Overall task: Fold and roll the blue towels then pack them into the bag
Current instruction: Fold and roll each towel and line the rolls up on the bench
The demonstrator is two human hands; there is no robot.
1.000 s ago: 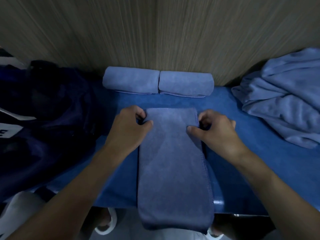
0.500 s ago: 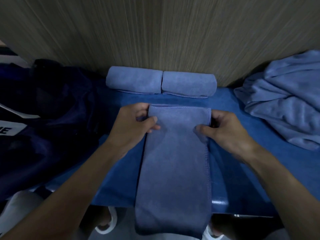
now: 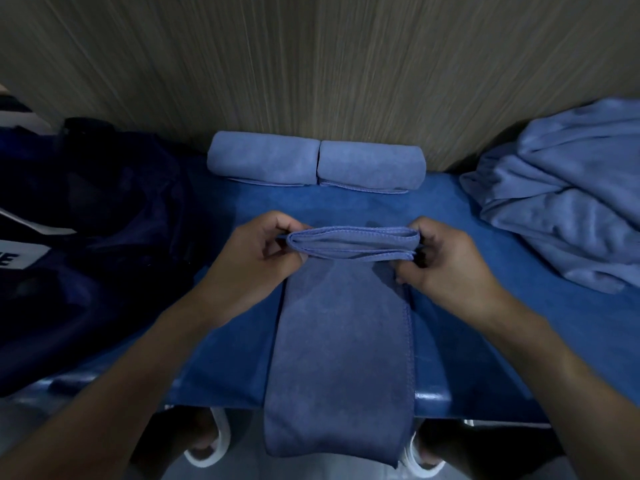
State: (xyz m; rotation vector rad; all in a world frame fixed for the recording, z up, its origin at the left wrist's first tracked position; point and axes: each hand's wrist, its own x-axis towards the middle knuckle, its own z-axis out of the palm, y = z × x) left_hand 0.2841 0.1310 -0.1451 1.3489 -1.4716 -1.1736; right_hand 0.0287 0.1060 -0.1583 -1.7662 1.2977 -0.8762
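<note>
I see a dusty-blue towel (image 3: pixel 339 323) on a brighter blue bench top (image 3: pixel 502 306). Far rolls (image 3: pixel 263 159) and the right heap (image 3: pixel 561 202) are paler blue, the left bag (image 3: pixel 104 220) dark navy, the wall (image 3: pixel 311 64) streaked tan.

Wood-grain wall panel (image 3: pixel 311 64) is filling upper half of frame, vert. grain. Blue padded bench (image 3: pixel 485 341) is butting against it; front edge is catching a sheen at lower right. Grey floor (image 3: pixel 247 431) is showing at btm center. Light is reading dim, bluish.
</note>
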